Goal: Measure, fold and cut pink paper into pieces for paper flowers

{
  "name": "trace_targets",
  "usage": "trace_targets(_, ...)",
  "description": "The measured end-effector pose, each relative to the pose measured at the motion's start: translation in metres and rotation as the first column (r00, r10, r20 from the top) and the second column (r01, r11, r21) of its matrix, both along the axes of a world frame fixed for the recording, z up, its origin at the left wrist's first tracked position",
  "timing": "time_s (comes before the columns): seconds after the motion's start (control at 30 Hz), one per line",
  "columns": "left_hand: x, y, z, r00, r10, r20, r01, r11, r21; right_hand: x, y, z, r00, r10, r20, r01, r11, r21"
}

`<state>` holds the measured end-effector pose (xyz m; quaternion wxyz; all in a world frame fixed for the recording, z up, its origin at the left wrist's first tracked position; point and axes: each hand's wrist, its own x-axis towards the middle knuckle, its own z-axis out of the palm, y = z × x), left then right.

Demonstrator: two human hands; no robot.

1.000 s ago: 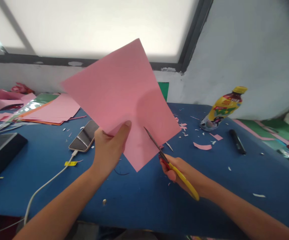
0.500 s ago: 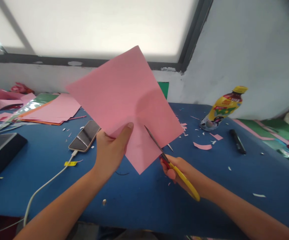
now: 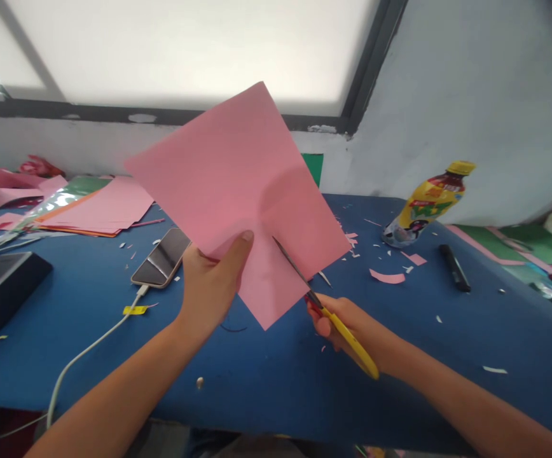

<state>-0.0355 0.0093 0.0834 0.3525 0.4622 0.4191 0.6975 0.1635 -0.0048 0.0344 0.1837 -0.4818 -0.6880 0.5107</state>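
A square sheet of pink paper (image 3: 228,159) is held up above the table, one corner pointing down. My left hand (image 3: 212,277) grips it at the lower left edge, thumb on the near face and fingers hidden behind. In my right hand (image 3: 340,321) are scissors (image 3: 350,340) with yellow and red handles. One dark blade lies across the near face of the sheet from the lower right edge, its tip close to the middle; the other blade is hidden behind the paper. The right fingers are closed round the handles.
Left of the sheet lie a phone (image 3: 161,257) on a white cable (image 3: 97,343), a dark box (image 3: 6,289) and stacked coloured paper (image 3: 104,210). To the right stand a leaning yellow-labelled bottle (image 3: 426,207) and a black marker (image 3: 454,268). Paper scraps (image 3: 387,277) dot the blue table (image 3: 266,394).
Both hands, the sheet and the scissors have shifted very slightly up and left. The blade still lies across the paper, and both grips are the same.
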Motion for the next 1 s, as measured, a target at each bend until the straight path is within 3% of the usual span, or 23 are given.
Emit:
trace_targets(0.77,-0.0007,-0.0003,-0.0006,1.000,0.014,0.016,-0.014,0.999,-0.029,-0.0014,-0.0009,-0.0022,0.999,-0.037,-0.038,0.034,0.996,-0.083)
trace_targets(1.0,-0.0001,0.0030,-0.0007,0.998,-0.044,0.041,0.044,0.999,-0.002,-0.0015,-0.0003,0.0058,0.999,-0.037,0.013,0.037,0.999,0.002)
